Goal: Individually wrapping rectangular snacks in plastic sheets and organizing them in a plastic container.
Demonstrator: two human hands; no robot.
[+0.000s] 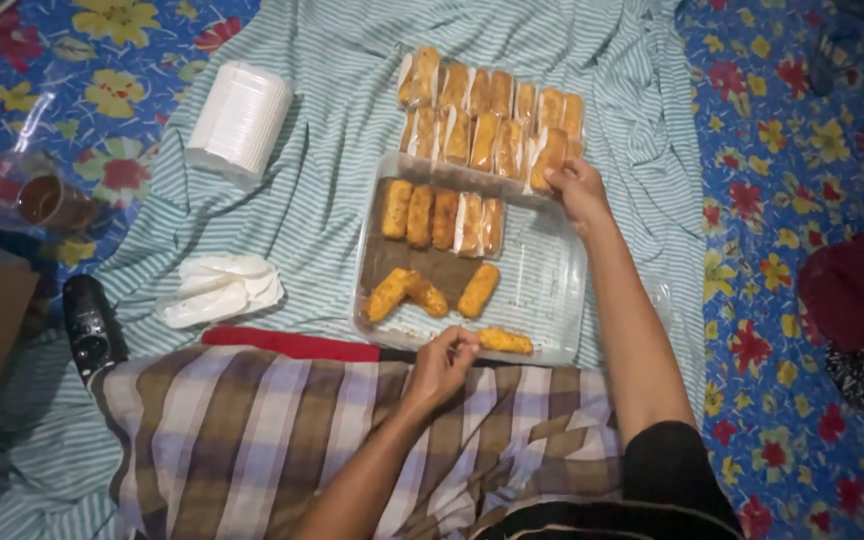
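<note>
Pinching a fried roll (pixel 504 341) at the tray (pixel 548 290)'s near rim, the left hand (pixel 442 365) sits closer; the right hand (pixel 578 186) (far rim) grips a wrapped roll (pixel 548 156).

Dim, warm indoor light, soft focus throughout

Glare whitens the clear plastic tray (pixel 552 290) between both hands; the stack of white lids (pixel 242 118) far beyond the left hand (pixel 442 365) looks overexposed. Darkness swallows the corner left of that hand, and detail smears slightly everywhere.
</note>
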